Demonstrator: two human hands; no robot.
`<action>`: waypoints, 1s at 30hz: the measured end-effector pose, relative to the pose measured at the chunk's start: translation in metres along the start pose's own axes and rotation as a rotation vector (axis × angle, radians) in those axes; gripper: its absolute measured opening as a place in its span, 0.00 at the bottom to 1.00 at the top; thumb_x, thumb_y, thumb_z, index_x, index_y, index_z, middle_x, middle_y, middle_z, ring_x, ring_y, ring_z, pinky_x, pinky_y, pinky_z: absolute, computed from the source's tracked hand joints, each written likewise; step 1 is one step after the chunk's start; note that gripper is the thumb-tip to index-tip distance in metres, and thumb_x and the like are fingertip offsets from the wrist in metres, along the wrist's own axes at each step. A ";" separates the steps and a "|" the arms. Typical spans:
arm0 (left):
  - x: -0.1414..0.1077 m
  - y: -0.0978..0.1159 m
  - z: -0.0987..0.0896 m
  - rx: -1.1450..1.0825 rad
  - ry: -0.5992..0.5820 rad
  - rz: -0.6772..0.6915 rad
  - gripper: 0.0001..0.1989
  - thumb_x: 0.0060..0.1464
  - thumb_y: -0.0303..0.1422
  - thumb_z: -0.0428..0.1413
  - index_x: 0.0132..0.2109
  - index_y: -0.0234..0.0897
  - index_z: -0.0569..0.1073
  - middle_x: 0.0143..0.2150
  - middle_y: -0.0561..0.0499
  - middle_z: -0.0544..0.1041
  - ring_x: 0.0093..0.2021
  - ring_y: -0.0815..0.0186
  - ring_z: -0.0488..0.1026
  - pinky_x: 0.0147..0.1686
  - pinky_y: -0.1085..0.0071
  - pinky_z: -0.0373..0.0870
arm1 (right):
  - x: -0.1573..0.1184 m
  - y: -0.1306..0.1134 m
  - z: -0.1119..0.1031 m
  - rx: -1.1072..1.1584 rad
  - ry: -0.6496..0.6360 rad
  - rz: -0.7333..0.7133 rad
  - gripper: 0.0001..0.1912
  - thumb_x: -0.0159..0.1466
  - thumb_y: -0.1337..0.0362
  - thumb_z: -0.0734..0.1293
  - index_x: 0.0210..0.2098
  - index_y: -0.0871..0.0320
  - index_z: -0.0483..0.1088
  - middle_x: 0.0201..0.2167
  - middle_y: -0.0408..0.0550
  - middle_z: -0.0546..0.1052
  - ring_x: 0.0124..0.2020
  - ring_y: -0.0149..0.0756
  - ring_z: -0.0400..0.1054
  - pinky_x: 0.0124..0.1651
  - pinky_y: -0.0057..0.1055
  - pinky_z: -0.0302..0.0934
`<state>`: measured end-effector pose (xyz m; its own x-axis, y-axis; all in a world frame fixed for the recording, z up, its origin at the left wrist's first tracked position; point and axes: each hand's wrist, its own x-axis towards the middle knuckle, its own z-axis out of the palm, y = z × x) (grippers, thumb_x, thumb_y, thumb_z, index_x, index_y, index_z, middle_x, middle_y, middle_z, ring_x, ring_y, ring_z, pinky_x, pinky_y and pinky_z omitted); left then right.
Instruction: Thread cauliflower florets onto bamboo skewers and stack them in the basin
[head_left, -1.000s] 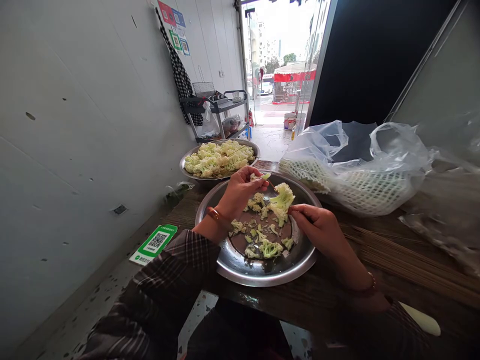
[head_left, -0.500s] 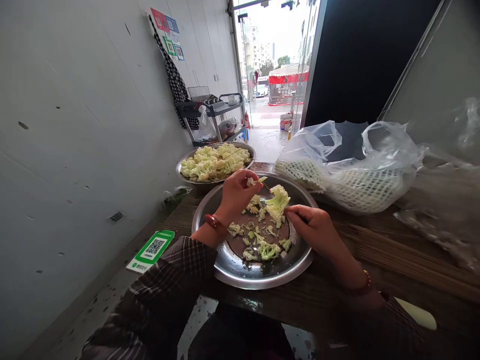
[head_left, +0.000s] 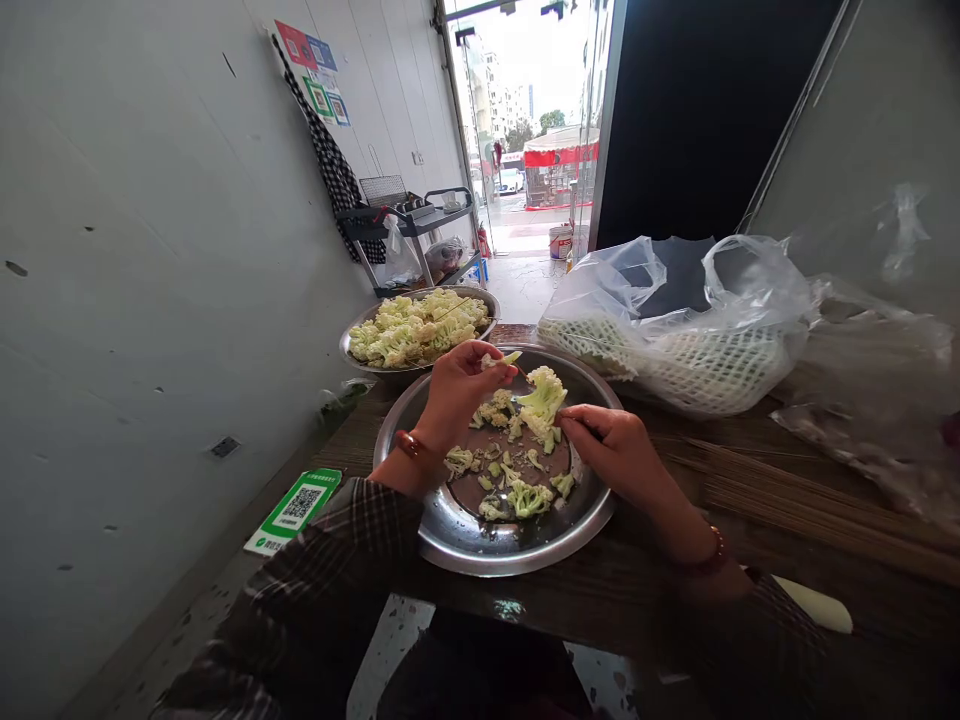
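Both hands are over a wide steel basin. My left hand is closed in a pinch on a small cauliflower piece, pale stem pointing right. My right hand pinches a thin skewer close against a larger cauliflower floret. The skewer's thin brown tip pokes out of the floret's upper left, near my left fingers. Most of the skewer is hidden by the floret and my right hand. Loose cauliflower pieces and crumbs lie in the basin below.
A second basin heaped with cauliflower stands behind. To the right are plastic bags with net-wrapped contents, a bundle of skewers and a pale handle-like object. A green QR-code card is at left.
The whole view has shifted slightly, so things sit a little further left. Both hands keep nearly the same pose, with the small piece and the skewered floret still held close together.
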<state>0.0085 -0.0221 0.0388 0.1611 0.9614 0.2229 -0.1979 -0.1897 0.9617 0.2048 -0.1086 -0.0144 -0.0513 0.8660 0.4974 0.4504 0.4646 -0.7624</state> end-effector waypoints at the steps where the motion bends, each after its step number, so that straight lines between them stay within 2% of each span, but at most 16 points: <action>1: 0.001 0.000 -0.001 -0.028 0.007 -0.008 0.15 0.43 0.32 0.71 0.35 0.34 0.74 0.28 0.53 0.77 0.32 0.68 0.78 0.36 0.72 0.75 | 0.000 0.000 0.000 0.005 -0.002 -0.003 0.15 0.68 0.59 0.63 0.33 0.58 0.80 0.28 0.45 0.81 0.28 0.35 0.71 0.33 0.29 0.62; 4: 0.004 0.000 -0.007 -0.124 0.003 -0.071 0.16 0.44 0.33 0.69 0.36 0.33 0.72 0.28 0.54 0.77 0.31 0.69 0.79 0.35 0.73 0.75 | -0.001 0.000 0.000 0.005 -0.003 -0.011 0.14 0.68 0.60 0.64 0.34 0.58 0.80 0.29 0.45 0.82 0.29 0.37 0.74 0.34 0.29 0.63; 9: 0.003 0.000 -0.011 -0.182 -0.096 -0.148 0.14 0.47 0.33 0.68 0.37 0.33 0.72 0.29 0.51 0.78 0.30 0.70 0.78 0.33 0.74 0.74 | -0.003 0.000 -0.001 -0.006 -0.014 -0.003 0.14 0.67 0.60 0.64 0.33 0.58 0.80 0.30 0.46 0.82 0.30 0.37 0.74 0.33 0.29 0.63; 18: -0.002 0.006 -0.002 -0.183 -0.111 -0.168 0.16 0.43 0.33 0.70 0.35 0.33 0.72 0.29 0.52 0.78 0.29 0.72 0.76 0.31 0.76 0.70 | -0.002 0.000 0.000 0.003 -0.020 0.001 0.14 0.68 0.60 0.64 0.34 0.58 0.80 0.28 0.44 0.82 0.30 0.37 0.75 0.34 0.29 0.64; 30: -0.003 0.004 -0.004 -0.190 -0.127 -0.155 0.16 0.40 0.34 0.72 0.32 0.32 0.75 0.29 0.52 0.78 0.30 0.71 0.76 0.33 0.74 0.70 | -0.003 0.000 0.001 -0.031 0.029 -0.029 0.13 0.68 0.61 0.64 0.35 0.55 0.80 0.33 0.45 0.84 0.34 0.41 0.78 0.37 0.32 0.67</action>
<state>0.0038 -0.0248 0.0412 0.3215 0.9410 0.1054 -0.3374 0.0099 0.9413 0.2044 -0.1112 -0.0166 -0.0395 0.8464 0.5310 0.4768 0.4830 -0.7345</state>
